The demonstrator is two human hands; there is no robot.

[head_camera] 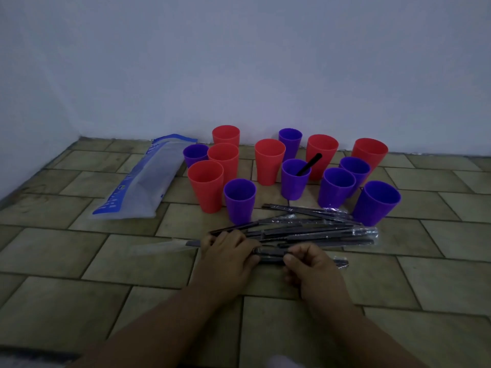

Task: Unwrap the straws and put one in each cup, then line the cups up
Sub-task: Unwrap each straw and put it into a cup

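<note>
Unwrapping | left hand, right hand: each grip pinched on one wrapped straw, just nearside of the straw pile, probably to tear the film | cups beyond the pile, one purple cup strawed.

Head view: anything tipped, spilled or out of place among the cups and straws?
Nothing tipped or spilled. The cups stand upright but scattered, not lined up; only one purple cup holds a straw. A clear wrapper lies on the floor left of the left hand.
</note>
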